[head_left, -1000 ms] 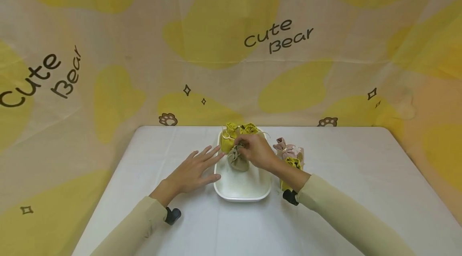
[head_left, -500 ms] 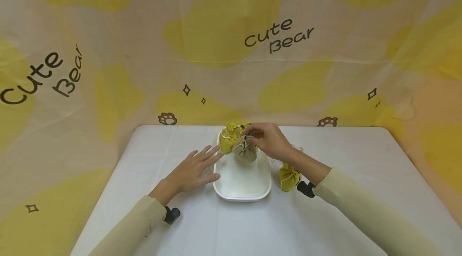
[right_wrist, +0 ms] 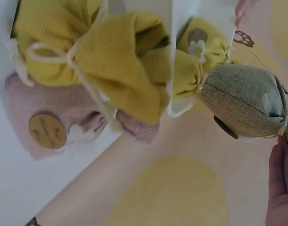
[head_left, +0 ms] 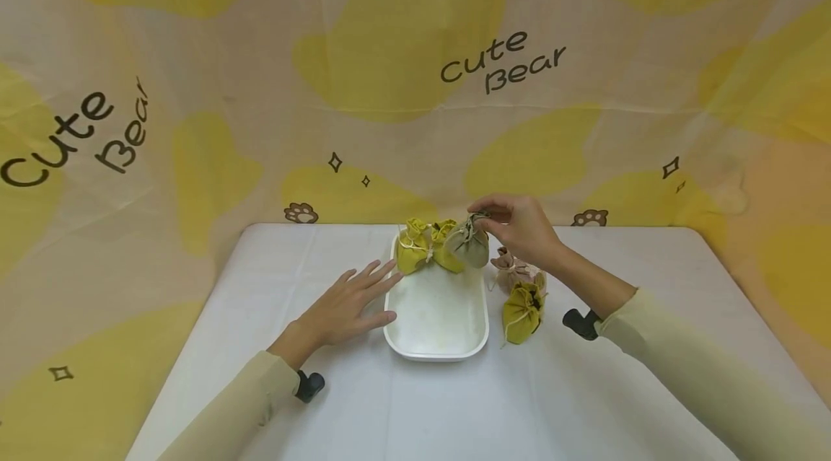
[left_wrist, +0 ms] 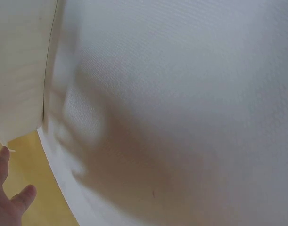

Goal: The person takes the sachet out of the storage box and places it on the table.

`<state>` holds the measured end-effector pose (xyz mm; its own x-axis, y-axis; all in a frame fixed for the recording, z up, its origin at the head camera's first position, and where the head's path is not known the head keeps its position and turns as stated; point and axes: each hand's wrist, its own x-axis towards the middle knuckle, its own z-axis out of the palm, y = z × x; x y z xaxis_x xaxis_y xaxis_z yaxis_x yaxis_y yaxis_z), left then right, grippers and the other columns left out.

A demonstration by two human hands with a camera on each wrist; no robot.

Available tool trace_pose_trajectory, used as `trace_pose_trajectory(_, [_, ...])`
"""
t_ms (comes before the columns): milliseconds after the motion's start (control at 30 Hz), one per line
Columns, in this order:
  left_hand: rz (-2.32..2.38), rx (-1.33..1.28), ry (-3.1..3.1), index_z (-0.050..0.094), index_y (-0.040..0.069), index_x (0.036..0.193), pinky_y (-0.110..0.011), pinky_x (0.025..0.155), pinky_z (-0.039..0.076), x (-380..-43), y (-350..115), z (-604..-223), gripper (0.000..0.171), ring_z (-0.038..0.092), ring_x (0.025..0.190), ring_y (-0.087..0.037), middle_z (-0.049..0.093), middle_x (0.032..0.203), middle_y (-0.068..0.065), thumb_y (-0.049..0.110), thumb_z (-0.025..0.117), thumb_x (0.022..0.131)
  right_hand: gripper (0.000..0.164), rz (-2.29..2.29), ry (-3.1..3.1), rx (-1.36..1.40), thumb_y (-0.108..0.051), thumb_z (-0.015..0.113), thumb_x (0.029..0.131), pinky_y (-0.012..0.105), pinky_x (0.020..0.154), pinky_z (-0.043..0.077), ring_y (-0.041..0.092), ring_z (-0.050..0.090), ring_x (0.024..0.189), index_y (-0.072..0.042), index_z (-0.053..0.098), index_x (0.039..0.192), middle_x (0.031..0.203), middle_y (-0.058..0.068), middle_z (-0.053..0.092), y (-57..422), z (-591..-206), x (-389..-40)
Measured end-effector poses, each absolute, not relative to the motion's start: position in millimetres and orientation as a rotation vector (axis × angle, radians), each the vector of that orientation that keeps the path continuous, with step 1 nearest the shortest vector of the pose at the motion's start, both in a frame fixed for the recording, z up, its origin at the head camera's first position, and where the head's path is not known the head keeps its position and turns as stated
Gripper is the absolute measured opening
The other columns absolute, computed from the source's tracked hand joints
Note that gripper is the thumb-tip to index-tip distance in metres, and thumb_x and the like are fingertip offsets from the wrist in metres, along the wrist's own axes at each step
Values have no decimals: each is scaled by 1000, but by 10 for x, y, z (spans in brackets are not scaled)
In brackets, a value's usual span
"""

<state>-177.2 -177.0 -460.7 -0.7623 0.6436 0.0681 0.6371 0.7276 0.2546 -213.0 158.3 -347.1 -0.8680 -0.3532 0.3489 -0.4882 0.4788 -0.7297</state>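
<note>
My right hand (head_left: 527,231) pinches a grey-green drawstring pouch (head_left: 469,247) by its gathered neck. The pouch hangs over the back right corner of a white tray (head_left: 435,324); in the right wrist view its round body (right_wrist: 245,96) shows a dark oval tag underneath. Two yellow drawstring pouches stand at the tray's back end, one at the left (head_left: 410,253) and one beside it (head_left: 445,257), partly behind the grey-green one. My left hand (head_left: 344,308) lies with fingers spread, fingertips right at the tray's left rim.
Right of the tray, a yellow pouch (head_left: 522,318) lies in front of a pink pouch (head_left: 513,268), which carries a round wooden tag (right_wrist: 47,131). A white cloth covers the table (head_left: 363,403). A printed curtain (head_left: 402,71) rises directly behind its back edge.
The right hand has lifted the grey-green pouch from the tray's middle and carried it up and right. The pink and yellow pouches beside the tray are uncovered. The left hand has stayed put.
</note>
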Motion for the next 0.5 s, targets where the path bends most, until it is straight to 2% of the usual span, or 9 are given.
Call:
trace_pose_trajectory(167, [408,1067,2891,27,29,159,-60,115,24,-1776,-1769,-4600,71,19,151,-27,16,165,5,64,41,98,21,1328,-2532,694,3,71,88,32,81,58,29,72,98,-1,73,108,108,14,73,1711,-3445,-2190])
trace_pose_trajectory(367, [423,1081,2897,29,28,158,-61,114,24,-1776,-1770,-4611,70,20,151,-29,19,165,3,63,42,99,21,1271,-2508,627,5,71,88,18,78,55,28,72,95,2,72,109,107,15,73,1847,-3465,-2258])
trace_pose_trajectory(500, [421,1075,2896,29,29,158,-60,115,24,-1778,-1771,-4620,71,20,151,-28,19,165,3,64,42,98,21,1269,-2500,573,6,71,88,17,79,55,32,72,96,4,71,109,107,18,73,1912,-3492,-2310])
